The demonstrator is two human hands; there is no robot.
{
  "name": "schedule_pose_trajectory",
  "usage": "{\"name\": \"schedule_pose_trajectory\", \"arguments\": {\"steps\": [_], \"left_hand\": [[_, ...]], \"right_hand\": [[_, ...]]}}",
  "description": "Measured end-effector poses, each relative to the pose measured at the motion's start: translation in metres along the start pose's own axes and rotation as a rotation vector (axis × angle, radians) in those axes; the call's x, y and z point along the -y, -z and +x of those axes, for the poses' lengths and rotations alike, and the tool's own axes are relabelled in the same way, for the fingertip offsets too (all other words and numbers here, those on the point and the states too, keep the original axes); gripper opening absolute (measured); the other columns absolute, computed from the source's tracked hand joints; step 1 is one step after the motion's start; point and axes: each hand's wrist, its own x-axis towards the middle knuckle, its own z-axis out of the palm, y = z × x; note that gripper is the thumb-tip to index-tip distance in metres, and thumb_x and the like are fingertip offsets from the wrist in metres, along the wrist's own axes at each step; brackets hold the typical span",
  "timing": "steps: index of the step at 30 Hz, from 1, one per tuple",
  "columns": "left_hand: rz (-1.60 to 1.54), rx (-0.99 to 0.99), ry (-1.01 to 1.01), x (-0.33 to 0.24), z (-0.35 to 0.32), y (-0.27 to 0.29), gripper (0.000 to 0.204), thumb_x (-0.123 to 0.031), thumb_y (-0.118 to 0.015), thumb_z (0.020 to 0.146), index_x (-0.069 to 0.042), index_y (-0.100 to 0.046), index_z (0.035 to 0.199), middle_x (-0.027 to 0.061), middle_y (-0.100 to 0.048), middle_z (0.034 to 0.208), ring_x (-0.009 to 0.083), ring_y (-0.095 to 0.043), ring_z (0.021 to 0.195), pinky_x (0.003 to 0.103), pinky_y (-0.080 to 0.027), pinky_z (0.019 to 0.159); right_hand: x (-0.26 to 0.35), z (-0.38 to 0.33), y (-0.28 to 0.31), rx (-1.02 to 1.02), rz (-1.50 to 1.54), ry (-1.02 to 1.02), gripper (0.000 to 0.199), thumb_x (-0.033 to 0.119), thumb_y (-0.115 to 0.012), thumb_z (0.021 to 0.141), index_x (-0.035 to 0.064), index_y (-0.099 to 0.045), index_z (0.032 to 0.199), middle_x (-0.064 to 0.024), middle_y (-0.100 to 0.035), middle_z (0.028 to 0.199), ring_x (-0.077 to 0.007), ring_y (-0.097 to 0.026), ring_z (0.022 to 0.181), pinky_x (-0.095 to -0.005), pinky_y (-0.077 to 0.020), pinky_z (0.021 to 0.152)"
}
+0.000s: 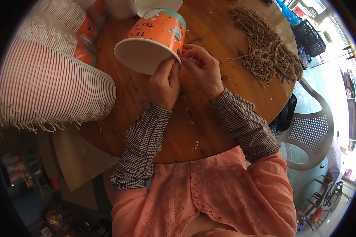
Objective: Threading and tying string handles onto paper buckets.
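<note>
Checked sleeves, fingers (pixel 177 67) on smooth paper bucket (pixel 154 39)

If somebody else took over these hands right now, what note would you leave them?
Left hand: holds the rim of the orange paper bucket, which lies tilted on the round wooden table.
Right hand: fingers pinch at the same rim, where a thin string runs from the bundle of tan strings.
Done: a big stack of striped buckets with strings hanging lies on the left.
Left: this bucket's string looks not yet fixed; many strings remain.
</note>
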Motion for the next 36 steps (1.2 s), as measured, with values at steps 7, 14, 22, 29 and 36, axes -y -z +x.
{"name": "schedule_pose_trajectory", "arguments": {"steps": [7, 14, 22, 29, 36], "left_hand": [[-0.088, -0.003, 0.228, -0.009, 0.000, 0.003, 0.012, -0.008, -0.059, 0.091, 0.001, -0.063, 0.099, 0.0156, -0.066, 0.092, 0.0257, -0.067, 0.079, 0.035, -0.054, 0.068], [0.005, -0.124, -0.223, -0.004, 0.002, 0.008, 0.009, -0.001, -0.062, 0.087, 0.000, -0.063, 0.096, 0.0162, -0.061, 0.107, 0.0291, -0.065, 0.088, 0.034, -0.055, 0.070], [-0.130, -0.069, -0.232, 0.004, 0.009, 0.008, 0.008, -0.002, -0.064, 0.087, -0.001, -0.064, 0.095, 0.0124, -0.067, 0.094, 0.0261, -0.067, 0.081, 0.033, -0.055, 0.070], [-0.034, -0.093, 0.079, 0.035, 0.010, 0.015, 0.010, -0.007, -0.063, 0.088, -0.001, -0.066, 0.096, 0.0116, -0.067, 0.091, 0.0244, -0.066, 0.081, 0.032, -0.053, 0.071], [-0.159, -0.132, 0.061, 0.021, 0.006, 0.015, 0.009, -0.001, -0.061, 0.086, 0.000, -0.064, 0.094, 0.0099, -0.065, 0.089, 0.0200, -0.064, 0.080, 0.030, -0.052, 0.071]], "right_hand": [[0.005, -0.002, -0.003, 0.033, 0.062, -0.022, 0.016, 0.005, -0.061, 0.086, -0.0049, -0.061, 0.099, -0.0118, -0.059, 0.120, -0.0161, -0.061, 0.098, -0.0294, -0.0518, 0.084], [0.008, -0.007, -0.009, 0.111, 0.070, -0.156, 0.020, 0.004, -0.059, 0.089, -0.0048, -0.058, 0.107, -0.0099, -0.062, 0.115, -0.0137, -0.061, 0.099, -0.0278, -0.0510, 0.086], [0.003, -0.009, -0.005, 0.280, -0.173, 0.091, 0.035, 0.008, -0.063, 0.085, -0.0013, -0.057, 0.118, -0.0141, -0.055, 0.124, -0.0233, -0.065, 0.096, -0.0319, -0.0522, 0.083], [0.017, -0.012, 0.002, 0.161, -0.432, -0.025, 0.023, 0.008, -0.060, 0.085, 0.0015, -0.059, 0.108, -0.0176, -0.065, 0.090, -0.0307, -0.066, 0.078, -0.0362, -0.0524, 0.070], [0.018, -0.008, 0.014, 0.101, -0.683, 0.213, 0.011, 0.009, -0.062, 0.088, 0.0011, -0.063, 0.095, -0.0105, -0.065, 0.079, -0.0168, -0.063, 0.067, -0.0291, -0.0504, 0.061]]}}
